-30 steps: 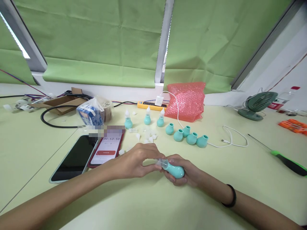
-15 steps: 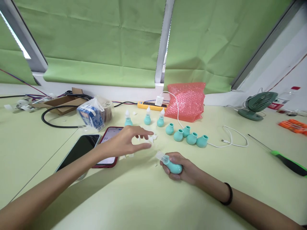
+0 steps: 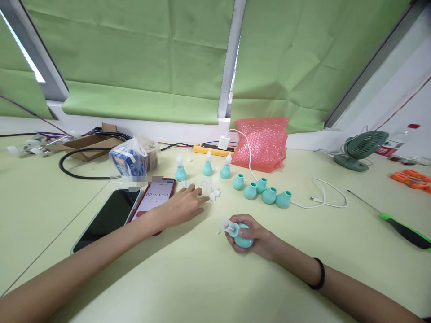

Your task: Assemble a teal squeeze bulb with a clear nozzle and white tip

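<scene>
In my right hand [image 3: 256,235] is a teal nasal aspirator bulb [image 3: 245,240] with a clear plastic tube [image 3: 230,227] in its neck. The tube's end points up and left, and my thumb lies along the bulb. My left hand [image 3: 186,205] is low over the table with fingers apart, beside a scatter of small white and clear pieces [image 3: 213,194]. Whether its fingertips touch a piece is hard to make out. Behind them stand several aspirators with clear tubes and white tips, one being the left aspirator [image 3: 181,172]. Several bare teal bulbs [image 3: 269,195] stand to the right.
Left of my hands lie a dark-screened phone [image 3: 106,220] and a red-cased phone [image 3: 158,190] showing a timer. Further back are a bagged blue pack [image 3: 129,161], a yellow power strip [image 3: 205,149] and pink bubble wrap [image 3: 261,143]. A screwdriver [image 3: 400,229] and fan [image 3: 360,150] are right.
My left hand has dropped toward the table and moved slightly left, its fingers now pointing at the small pieces. The right hand has turned the bulb a little, its thumb now across it.
</scene>
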### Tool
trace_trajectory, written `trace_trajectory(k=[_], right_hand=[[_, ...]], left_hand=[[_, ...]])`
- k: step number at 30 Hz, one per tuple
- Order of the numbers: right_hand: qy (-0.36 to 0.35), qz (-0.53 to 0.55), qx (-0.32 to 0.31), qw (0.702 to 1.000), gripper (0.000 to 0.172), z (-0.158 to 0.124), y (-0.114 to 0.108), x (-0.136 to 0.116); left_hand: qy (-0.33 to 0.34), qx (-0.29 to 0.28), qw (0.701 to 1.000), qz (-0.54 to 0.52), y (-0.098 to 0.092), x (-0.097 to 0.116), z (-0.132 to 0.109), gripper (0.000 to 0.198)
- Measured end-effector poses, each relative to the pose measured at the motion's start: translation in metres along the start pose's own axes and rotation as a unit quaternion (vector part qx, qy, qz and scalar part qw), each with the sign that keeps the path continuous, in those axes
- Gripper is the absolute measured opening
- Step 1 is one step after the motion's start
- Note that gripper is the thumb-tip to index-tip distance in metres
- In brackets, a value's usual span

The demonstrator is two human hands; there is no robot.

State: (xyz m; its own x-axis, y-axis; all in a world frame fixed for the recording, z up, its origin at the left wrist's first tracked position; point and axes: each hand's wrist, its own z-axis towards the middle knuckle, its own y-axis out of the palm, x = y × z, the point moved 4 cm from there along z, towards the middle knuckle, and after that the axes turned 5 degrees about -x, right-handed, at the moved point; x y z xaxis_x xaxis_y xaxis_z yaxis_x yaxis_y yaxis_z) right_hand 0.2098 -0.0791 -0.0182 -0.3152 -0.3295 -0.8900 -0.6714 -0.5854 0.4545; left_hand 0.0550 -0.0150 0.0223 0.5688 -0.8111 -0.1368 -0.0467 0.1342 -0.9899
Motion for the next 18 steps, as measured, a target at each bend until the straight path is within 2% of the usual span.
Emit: trace_trajectory(k=[3,7,10,12,15,18], right_hand=[[-0.003,0.001,-0.010,1.000,0.023,0.001,0.000,0.000],[-0.006,0.006,-0.018,1.000,0.020,0.001,0.001,0.000],[-0.011,0.013,-0.019,1.000,0.019,0.000,0.001,-0.001],[-0.011,0.014,-0.019,1.000,0.018,0.000,0.001,-0.002],[-0.011,0.006,-0.021,1.000,0.016,0.000,0.001,-0.003],[-0.017,-0.008,-0.020,1.000,0.016,0.001,0.002,-0.004]], left_hand=[[0.008,0.004,0.999,0.036,0.006,0.009,0.004,0.026],[0.045,0.008,0.997,0.064,0.005,0.016,0.005,0.016],[0.044,-0.008,0.997,0.065,0.006,0.016,0.004,0.023],[0.029,-0.008,0.998,0.057,0.008,0.014,0.004,0.036],[0.006,0.030,0.999,0.018,0.005,0.012,0.004,0.051],[-0.015,0.097,0.990,-0.106,-0.008,0.013,0.001,0.044]])
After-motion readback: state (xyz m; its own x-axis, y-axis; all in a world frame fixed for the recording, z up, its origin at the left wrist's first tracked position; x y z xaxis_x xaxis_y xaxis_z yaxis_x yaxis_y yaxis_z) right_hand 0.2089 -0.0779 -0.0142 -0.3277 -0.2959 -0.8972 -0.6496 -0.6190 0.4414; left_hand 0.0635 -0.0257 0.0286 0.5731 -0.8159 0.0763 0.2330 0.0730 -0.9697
